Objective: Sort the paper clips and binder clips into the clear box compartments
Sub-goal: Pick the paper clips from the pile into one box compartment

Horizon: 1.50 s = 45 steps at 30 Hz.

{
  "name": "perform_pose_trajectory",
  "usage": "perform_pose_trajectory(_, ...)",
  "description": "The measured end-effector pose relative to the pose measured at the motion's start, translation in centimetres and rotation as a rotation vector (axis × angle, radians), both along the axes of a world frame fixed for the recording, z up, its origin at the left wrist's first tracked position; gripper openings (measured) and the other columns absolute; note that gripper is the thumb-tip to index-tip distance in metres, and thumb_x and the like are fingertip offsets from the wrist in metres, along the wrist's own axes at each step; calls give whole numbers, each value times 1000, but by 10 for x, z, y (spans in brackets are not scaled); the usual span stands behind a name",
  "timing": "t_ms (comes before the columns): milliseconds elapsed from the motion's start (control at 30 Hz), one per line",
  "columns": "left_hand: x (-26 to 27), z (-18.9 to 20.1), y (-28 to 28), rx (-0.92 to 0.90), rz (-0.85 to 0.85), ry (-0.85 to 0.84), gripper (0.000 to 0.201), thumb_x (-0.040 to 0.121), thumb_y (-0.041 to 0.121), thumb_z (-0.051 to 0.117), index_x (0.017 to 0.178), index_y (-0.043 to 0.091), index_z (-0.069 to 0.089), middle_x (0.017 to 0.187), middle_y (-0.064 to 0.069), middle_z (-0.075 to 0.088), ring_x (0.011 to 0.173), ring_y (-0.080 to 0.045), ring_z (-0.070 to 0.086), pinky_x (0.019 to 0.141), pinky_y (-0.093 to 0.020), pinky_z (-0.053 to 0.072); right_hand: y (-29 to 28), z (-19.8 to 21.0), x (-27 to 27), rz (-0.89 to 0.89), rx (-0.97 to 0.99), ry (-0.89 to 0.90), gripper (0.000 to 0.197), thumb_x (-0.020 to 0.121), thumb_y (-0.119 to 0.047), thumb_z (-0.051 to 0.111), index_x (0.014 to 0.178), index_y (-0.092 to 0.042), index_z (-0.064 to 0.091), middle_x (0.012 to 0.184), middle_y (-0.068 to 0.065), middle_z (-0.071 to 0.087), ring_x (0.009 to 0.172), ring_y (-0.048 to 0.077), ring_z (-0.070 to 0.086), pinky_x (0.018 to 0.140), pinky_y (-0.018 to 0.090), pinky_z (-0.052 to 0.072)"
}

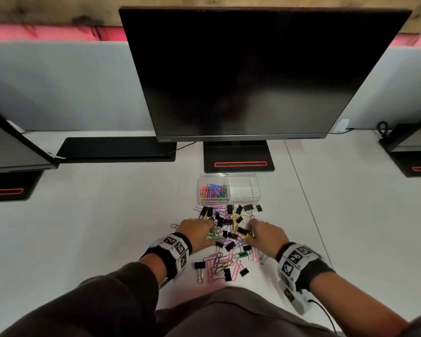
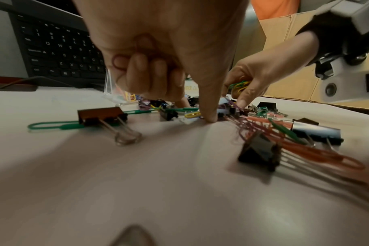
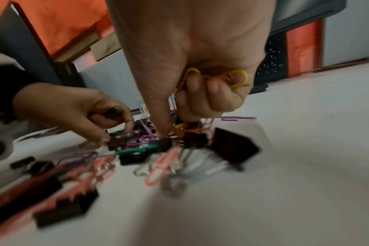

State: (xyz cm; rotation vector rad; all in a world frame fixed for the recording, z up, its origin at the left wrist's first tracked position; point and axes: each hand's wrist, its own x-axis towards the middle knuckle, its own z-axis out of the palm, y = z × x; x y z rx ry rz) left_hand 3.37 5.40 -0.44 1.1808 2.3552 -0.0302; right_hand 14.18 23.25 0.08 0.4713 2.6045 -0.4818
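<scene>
Both hands down in the mixed clip pile on the table [image 1: 107,227], each already holding paper clips

The left hand [image 1: 198,233] has its fingers [image 2: 137,73] curled round a few paper clips against the palm, colours too dim to name, with one finger stretched down to the table; the right hand [image 1: 265,235] grips yellow and green paper clips [image 3: 238,78] in curled fingers [image 3: 213,88] the same way, one finger reaching into the pile [image 1: 226,242] — what either fingertip touches is hidden by clutter and blur. Black binder clips [image 1: 248,207] and coloured paper clips lie tangled between the hands. The clear box [image 1: 229,189] stands just beyond the pile: its left compartment holds coloured paper clips, its labels are unreadable — both wrist views are smeared
</scene>
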Motion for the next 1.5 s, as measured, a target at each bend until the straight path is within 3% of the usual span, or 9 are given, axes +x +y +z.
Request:
perform_pose_trajectory(200, -4, 4, 4, -93, -7, 7, 38, 95, 40, 45, 114, 7, 52, 119, -11, 62, 111, -29, 58, 89, -36, 45, 8, 0, -12, -20, -71, -6, 13, 91, -25, 50, 98, -15, 56, 99, 7, 65, 91, 25, 60, 70, 26, 37)
perform_pose_trajectory(433, -5, 15, 0, -123, -106, 79, 32, 96, 26, 36, 117, 6, 51, 114, -13, 64, 104, -32, 60, 85, -35, 47, 22, 11, -10, -131, -194, 130, 18, 97, -23, 37, 84, -13, 45, 75, 6, 56, 72, 22, 49, 58, 30, 34)
perform_pose_trajectory(567, -11, 27, -6, -58, 7, -8, 30, 98, 24, 33, 112, 4, 50, 110, -16, 64, 86, -29, 54, 83, -34, 45, 31, 16, -8, -201, -331, 217, 29, 96, -16, 39, 68, -21, 43, 76, 7, 63, 72, 21, 55, 65, 24, 40)
perform_pose_trajectory(667, -15, 33, -11, -40, 63, -74, 32, 100, 24, 30, 113, 1, 49, 111, -20, 62, 89, -29, 56, 83, -35, 45, 31, 23, -9, -206, -385, 203, 23, 94, -10, 41, 76, -18, 51, 63, -1, 63, 54, -6, 53, 55, 6, 38)
perform_pose_trajectory(800, -15, 43, -18, -24, 90, -104, 35, 99, 20, 32, 127, 3, 44, 115, -23, 61, 104, -34, 58, 85, -35, 45, 27, 27, -16, -304, -523, 139, 19, 95, -10, 41, 85, -13, 58, 55, -1, 50, 30, 0, 37, 34, 8, 27)
perform_pose_trajectory(1033, -28, 53, -30, 36, 196, -159, 33, 97, 14, 34, 123, 4, 52, 117, -20, 63, 97, -31, 58, 80, -31, 44, 23, 55, -57, -254, -520, -41, 18, 92, -22, 53, 77, -14, 47, 65, 1, 41, 52, 11, 36, 45, 20, 34)
perform_pose_trajectory(1233, -51, 63, -35, 60, 314, -137, 32, 98, 16, 32, 122, 10, 52, 126, -10, 59, 113, -26, 55, 93, -31, 43, 8, 79, -112, -138, -411, -1, 16, 91, -11, 50, 104, -5, 56, 70, 0, 47, 56, 11, 42, 50, 22, 39)
perform_pose_trajectory(1333, -62, 62, -35, 78, 356, -132, 32, 98, 15, 32, 124, 11, 49, 127, -11, 58, 114, -27, 55, 94, -32, 43, -3, 80, -136, -33, -287, 26, 14, 90, -7, 48, 101, -6, 57, 71, -2, 47, 59, 11, 44, 50, 19, 36)
perform_pose_trajectory(1500, -78, 54, -35, 91, 368, -195, 44, 98, 10, 31, 142, 16, 33, 141, -13, 48, 125, -28, 49, 104, -33, 39, -15, 66, -159, 100, -248, 6, 32, 87, -14, 58, 117, -4, 58, 117, 11, 56, 104, 25, 55, 72, 25, 43)
